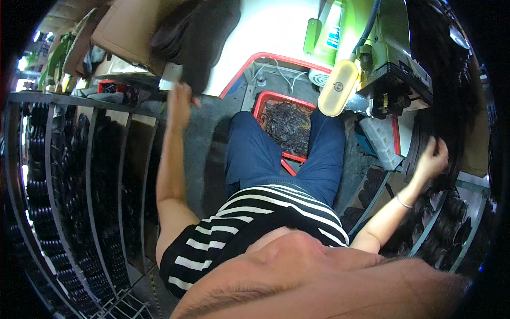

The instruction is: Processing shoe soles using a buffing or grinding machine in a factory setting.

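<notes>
My left hand [181,106] is raised at the left end of the white worktable [260,29], its thumb apart from the fingers and nothing visible in it. Just beyond its fingertips are a small white piece [171,75] and a pile of dark, flat, sole-shaped pieces [199,37]. Far to the right, my right hand [434,159] has loosely bent fingers set apart, with no held thing showing. It is beside a stack of dark flat pieces [417,146]; whether it touches them I cannot tell.
A green machine [390,66] with a yellow oblong lamp [339,87] stands ahead on the right. Between my legs on the floor is a red bin [260,103] of dark scraps. Metal racks with dark pieces flank me, one left [90,149], one right [430,223]. Cardboard [125,32] leans at the far left.
</notes>
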Demonstrator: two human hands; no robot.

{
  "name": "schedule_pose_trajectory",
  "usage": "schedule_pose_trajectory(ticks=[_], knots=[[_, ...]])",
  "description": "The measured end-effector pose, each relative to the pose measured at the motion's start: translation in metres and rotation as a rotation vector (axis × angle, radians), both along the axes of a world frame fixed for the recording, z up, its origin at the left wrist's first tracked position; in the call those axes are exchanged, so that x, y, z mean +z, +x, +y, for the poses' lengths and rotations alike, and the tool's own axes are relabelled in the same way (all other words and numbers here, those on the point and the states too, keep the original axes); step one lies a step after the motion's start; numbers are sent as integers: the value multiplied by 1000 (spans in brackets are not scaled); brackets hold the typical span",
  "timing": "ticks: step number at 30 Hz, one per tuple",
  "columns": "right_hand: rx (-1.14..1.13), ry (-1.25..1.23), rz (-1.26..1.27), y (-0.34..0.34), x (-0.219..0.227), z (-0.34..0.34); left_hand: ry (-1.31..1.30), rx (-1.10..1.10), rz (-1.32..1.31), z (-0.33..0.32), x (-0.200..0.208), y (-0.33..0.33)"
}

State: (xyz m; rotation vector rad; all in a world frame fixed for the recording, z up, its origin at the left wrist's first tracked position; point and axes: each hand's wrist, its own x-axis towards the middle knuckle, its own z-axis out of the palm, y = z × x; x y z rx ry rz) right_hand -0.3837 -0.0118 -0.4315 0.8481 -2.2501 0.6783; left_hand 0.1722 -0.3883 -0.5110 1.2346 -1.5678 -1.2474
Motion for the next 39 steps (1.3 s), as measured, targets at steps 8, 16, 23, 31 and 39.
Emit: schedule_pose_trajectory(ticks=[8,16,23,31,39], knots=[[-235,277,-63,-47,-48,49,-6,512,-282,-198,54,31],[-331,410,-191,-42,-24,37,-434,616,160,-176,-64,30],[-319,407,-290,-58,-25,45,-452,273,-105,-161,-83,3],[-194,326,-446,-52,-15,51,-675,482,-341,-202,-65,-64],[-214,321,-449,-54,-22,53,-631,356,-578,-273,-64,-108]])
